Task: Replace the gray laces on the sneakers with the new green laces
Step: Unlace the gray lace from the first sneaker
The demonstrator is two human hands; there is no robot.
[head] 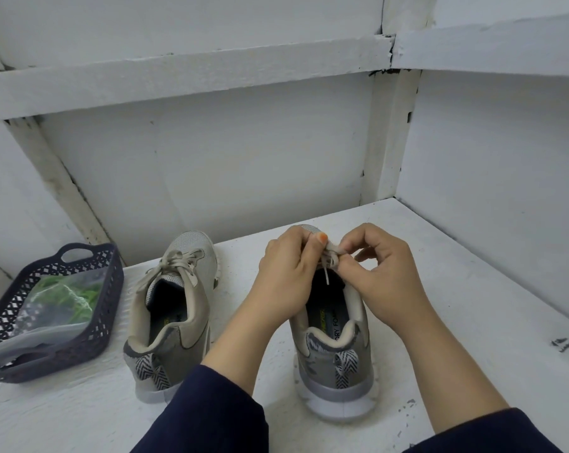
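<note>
Left hand (286, 273): back turned up, fingers curled, thumb and forefinger pinching the gray lace (333, 253).
Right hand (386, 273): fingers bent inward, fingertips pinching the same lace just beside the left thumb.
Forearms (244, 338): bare, stretched forward, drawing together toward the hands.
Sleeves (211, 413): dark blue, covering the arms nearest the camera.

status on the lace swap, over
Left hand and right hand both pinching the gray lace on the right sneaker. Left sneaker laced gray. Green laces bagged in the basket. Nothing in the way.
</note>
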